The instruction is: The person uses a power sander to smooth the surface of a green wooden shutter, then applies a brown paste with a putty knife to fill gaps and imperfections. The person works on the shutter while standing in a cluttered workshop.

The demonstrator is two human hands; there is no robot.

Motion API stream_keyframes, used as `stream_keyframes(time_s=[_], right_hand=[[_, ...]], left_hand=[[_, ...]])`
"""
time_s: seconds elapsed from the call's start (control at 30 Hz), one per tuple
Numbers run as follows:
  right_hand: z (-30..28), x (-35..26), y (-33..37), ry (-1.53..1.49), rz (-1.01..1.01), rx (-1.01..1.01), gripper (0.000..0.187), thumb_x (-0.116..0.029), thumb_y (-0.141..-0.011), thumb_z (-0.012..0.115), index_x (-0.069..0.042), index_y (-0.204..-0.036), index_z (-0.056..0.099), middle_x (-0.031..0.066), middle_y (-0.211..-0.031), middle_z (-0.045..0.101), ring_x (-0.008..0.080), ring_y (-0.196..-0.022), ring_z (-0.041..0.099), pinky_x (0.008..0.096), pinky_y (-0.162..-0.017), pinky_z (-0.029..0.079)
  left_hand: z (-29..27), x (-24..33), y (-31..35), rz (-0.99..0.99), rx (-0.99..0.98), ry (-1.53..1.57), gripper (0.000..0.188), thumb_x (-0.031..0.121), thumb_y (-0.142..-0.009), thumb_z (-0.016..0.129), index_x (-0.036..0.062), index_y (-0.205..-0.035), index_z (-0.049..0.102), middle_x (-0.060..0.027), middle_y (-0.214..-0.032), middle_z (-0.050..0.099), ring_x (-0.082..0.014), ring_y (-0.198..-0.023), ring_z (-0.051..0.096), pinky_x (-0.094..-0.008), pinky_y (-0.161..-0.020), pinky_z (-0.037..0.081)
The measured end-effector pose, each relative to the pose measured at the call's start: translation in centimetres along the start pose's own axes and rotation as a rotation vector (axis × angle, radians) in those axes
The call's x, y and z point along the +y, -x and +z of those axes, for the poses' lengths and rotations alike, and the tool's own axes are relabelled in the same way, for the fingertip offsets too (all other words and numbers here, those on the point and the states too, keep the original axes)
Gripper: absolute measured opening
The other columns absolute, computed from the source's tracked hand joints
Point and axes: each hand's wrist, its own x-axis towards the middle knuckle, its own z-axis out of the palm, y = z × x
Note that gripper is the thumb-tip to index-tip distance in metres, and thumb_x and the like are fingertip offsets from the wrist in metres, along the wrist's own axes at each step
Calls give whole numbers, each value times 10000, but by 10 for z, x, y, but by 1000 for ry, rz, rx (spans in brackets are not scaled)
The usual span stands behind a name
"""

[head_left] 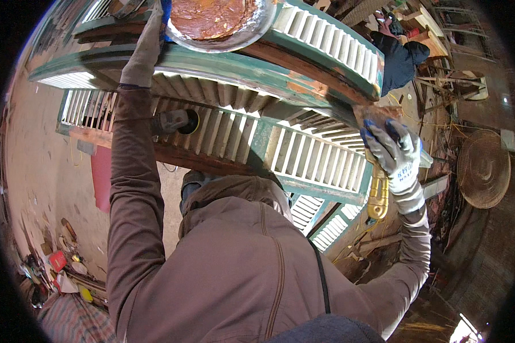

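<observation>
My left hand (145,48), in a grey glove, reaches up at the top left and grips the rim of a metal bowl (223,35) filled with reddish-brown paste. The bowl rests on a green louvred shutter (303,68) with white slats. My right hand (393,150), in a grey and blue glove, holds a scraper with a yellow handle (377,197). Its blade end, smeared with brown paste, presses on the shutter's green frame at the right. My brown jacket fills the lower middle.
More louvred shutters (303,154) lie stacked below the top one. A grey power tool (174,121) rests on one. Another person in dark clothes (399,60) works at the upper right. A round woven basket (483,168) sits at the right; clutter (57,268) lies at the lower left.
</observation>
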Motion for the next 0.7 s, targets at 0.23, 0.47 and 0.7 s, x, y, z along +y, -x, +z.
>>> stream_keyframes(time_s=[0.23,0.47,0.7], right_hand=[[44,-36,-21,-27,99,163,401,-244,-779,765,-279,-1177,727,-47,-1278,653,277,-1229,541,490,-952,463],[71,-40,-22,-60,111,166,421,-262,-785,749,-293,-1204,726,-45,-1307,646,277,-1240,520,487,-967,450],[73,-32,-40,-50,135,156,371,-240,-806,723,-274,-1174,751,-65,-1315,639,222,-1225,521,442,-1000,432]], left_hand=[[1,2,-2,-10,-13,3,773,567,-1067,380,59,-1624,208,-118,-1642,306,-221,-1519,270,-361,-1249,186],[1,3,0,-9,-17,4,778,576,-1064,383,62,-1624,214,-116,-1639,312,-222,-1518,272,-362,-1248,188],[0,3,1,-9,-19,3,783,585,-1061,386,66,-1624,220,-115,-1637,319,-222,-1518,274,-363,-1247,190]])
